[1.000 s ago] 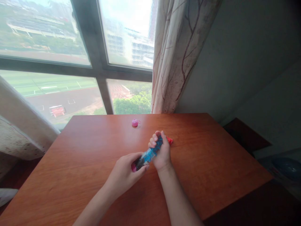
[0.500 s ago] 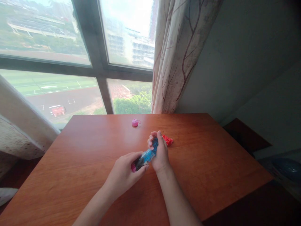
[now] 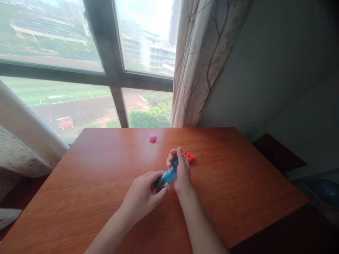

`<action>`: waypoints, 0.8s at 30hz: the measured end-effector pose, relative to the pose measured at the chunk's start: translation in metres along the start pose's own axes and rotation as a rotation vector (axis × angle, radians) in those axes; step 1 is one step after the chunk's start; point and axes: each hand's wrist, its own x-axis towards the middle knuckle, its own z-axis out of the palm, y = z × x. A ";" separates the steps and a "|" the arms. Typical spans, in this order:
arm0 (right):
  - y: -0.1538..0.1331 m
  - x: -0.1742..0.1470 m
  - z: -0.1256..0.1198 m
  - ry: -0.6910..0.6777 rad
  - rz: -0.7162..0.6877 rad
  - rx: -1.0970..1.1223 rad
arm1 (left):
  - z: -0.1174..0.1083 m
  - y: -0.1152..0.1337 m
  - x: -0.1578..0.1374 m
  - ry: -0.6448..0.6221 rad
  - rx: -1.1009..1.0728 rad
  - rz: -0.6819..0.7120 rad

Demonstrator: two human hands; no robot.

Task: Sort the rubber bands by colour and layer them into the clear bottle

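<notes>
My left hand (image 3: 141, 194) is closed around a small clear plastic bottle (image 3: 160, 183) with a pink end in the palm. The bottle lies tilted, its other end pointing up and right toward my right hand (image 3: 183, 174). Blue stuff fills that end. My right hand is curled around a clump of blue material (image 3: 174, 163), perhaps small bands, meeting the bottle's end. Exactly what the blue pieces are is too small to tell. Just behind the right hand sits a red tangled bundle (image 3: 190, 157), partly hidden by it.
A round pink cap-like piece (image 3: 153, 138) with a thin loop lies near the far edge of the brown wooden table (image 3: 106, 169). Beyond the table are a window (image 3: 147, 79) and a patterned curtain (image 3: 197, 63); a grey wall stands at the right.
The view has shifted slightly. Both hands keep nearly the same pose, with the bottle and the blue clump still held together.
</notes>
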 end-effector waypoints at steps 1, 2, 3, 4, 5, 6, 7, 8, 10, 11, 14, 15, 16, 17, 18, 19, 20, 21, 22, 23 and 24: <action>0.000 -0.001 0.001 0.006 -0.002 0.011 | 0.002 0.000 0.000 0.017 -0.013 -0.004; 0.001 -0.001 0.001 0.011 -0.001 0.023 | 0.003 0.001 0.000 0.030 -0.027 -0.008; 0.001 -0.002 0.002 0.014 0.001 0.039 | 0.004 0.001 0.001 0.041 -0.039 -0.014; 0.001 -0.002 0.002 0.012 0.000 0.058 | 0.004 0.001 0.001 0.050 -0.050 -0.022; 0.001 -0.003 0.003 0.007 -0.003 0.081 | 0.005 0.001 0.001 0.058 -0.060 -0.032; 0.001 -0.004 0.004 -0.001 -0.003 0.104 | 0.005 0.001 0.001 0.065 -0.068 -0.043; 0.001 -0.005 0.005 -0.012 0.000 0.128 | 0.004 0.001 0.001 0.072 -0.075 -0.053; 0.001 -0.005 0.005 -0.021 0.005 0.151 | 0.004 0.001 0.001 0.079 -0.080 -0.061; 0.000 -0.007 0.006 -0.037 0.019 0.184 | 0.004 0.001 0.001 0.096 -0.088 -0.066; 0.000 -0.008 0.007 -0.045 0.023 0.191 | 0.005 0.000 0.001 0.104 -0.091 -0.064; 0.000 -0.010 0.006 -0.078 0.011 0.185 | 0.005 -0.001 0.001 0.120 -0.090 -0.057; 0.000 -0.010 0.006 -0.090 0.003 0.179 | 0.005 -0.001 0.001 0.124 -0.088 -0.058; 0.001 -0.010 0.005 -0.102 -0.004 0.172 | 0.005 -0.001 0.001 0.129 -0.087 -0.058; 0.001 -0.010 0.005 -0.114 -0.007 0.166 | 0.005 -0.001 0.001 0.134 -0.086 -0.057; 0.001 -0.010 0.004 -0.128 -0.007 0.162 | 0.005 -0.001 0.001 0.141 -0.088 -0.052; 0.002 -0.010 0.004 -0.143 -0.005 0.159 | 0.004 -0.002 0.001 0.146 -0.090 -0.044; 0.002 -0.010 0.003 -0.157 -0.003 0.157 | 0.004 -0.002 0.001 0.149 -0.091 -0.034; 0.003 -0.010 0.003 -0.172 0.000 0.156 | 0.004 -0.002 0.001 0.151 -0.090 -0.021; 0.003 -0.010 0.003 -0.187 0.004 0.154 | 0.003 -0.003 0.001 0.154 -0.088 -0.007; 0.003 -0.010 0.003 -0.202 0.010 0.151 | 0.003 -0.004 0.001 0.156 -0.084 0.006; 0.003 -0.011 0.003 -0.217 0.017 0.143 | 0.003 -0.004 0.001 0.159 -0.080 0.018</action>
